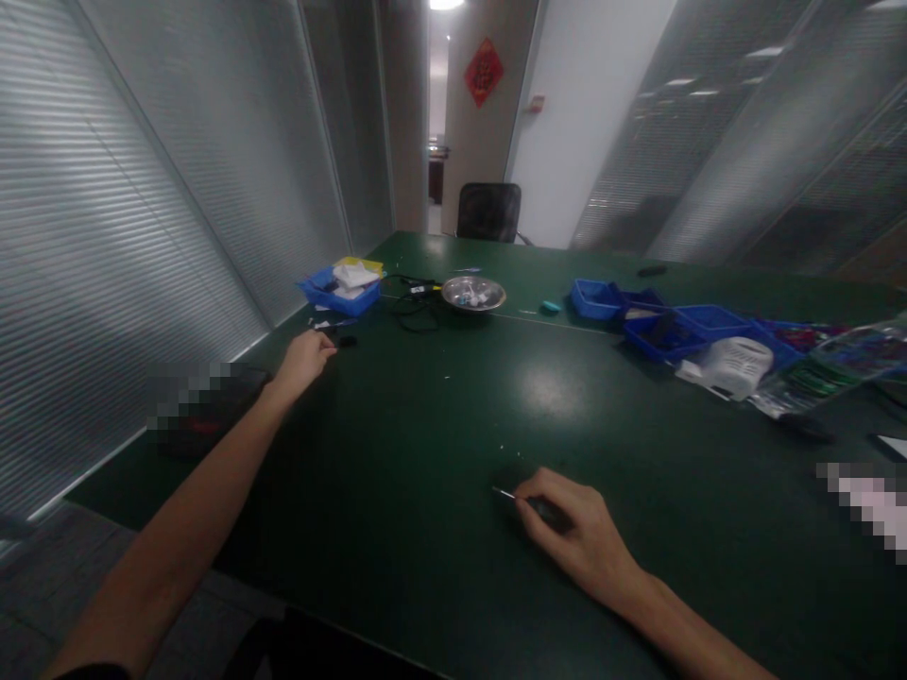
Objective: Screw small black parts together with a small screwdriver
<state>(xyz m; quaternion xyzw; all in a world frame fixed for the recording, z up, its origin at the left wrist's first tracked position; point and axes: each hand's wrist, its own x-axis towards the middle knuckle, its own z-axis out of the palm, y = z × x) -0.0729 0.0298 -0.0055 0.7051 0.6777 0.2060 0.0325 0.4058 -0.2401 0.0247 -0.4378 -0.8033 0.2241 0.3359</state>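
Note:
My left hand (pixel 306 361) reaches out to the left side of the green table, its fingers pinched together. A small black object (pixel 346 342) shows right at those fingertips; it is too blurred to name. Close to the table's near side, my right hand (pixel 567 529) is closed around a thin metal rod-like tool (pixel 504 493). Only the slim shiny tip of that tool sticks out, pointing left; the fingers hide the rest. A few tiny white bits (pixel 503 448) lie on the table just beyond my right hand.
Beyond my left hand stands a blue tray (pixel 365 300) with white paper. A metal dish (pixel 473 295) holds small pieces, with black cables (pixel 418 326) beside it. Several blue bins (pixel 596 300) and plastic bags line the right. A dark case (pixel 213 416) lies left of my forearm.

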